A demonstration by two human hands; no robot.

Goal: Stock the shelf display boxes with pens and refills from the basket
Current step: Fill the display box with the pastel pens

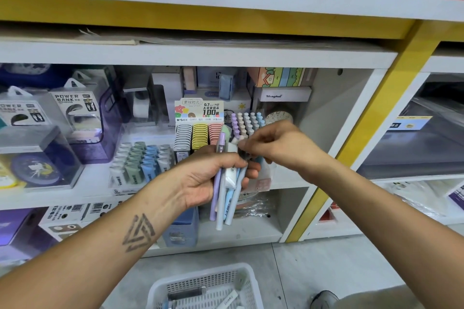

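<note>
1. While the white shelf (175,198) serves as the landmark, its flat painted board carries the display boxes at its front edge, and the pen box (247,125) stands right of the lead-refill display (198,130), packed with upright pastel caps in tidy rows.
2. Below the shelf, on the floor, sits the white plastic basket (206,286), a perforated lattice with a few items left inside.
3. In front of the shelf edge, the left hand (200,180) is wrapped around a bundle of pens (227,183): smooth, slim pastel barrels, lilac, pale blue and white, fanned and likely to slip.
4. Just in front of the pen box, the right hand (273,143) pinches the top of one pen from the bundle.
5. Best practice, I judge: draw one pen straight up, keep the bundle squeezed, match colour to row, seat it cap up.
</note>
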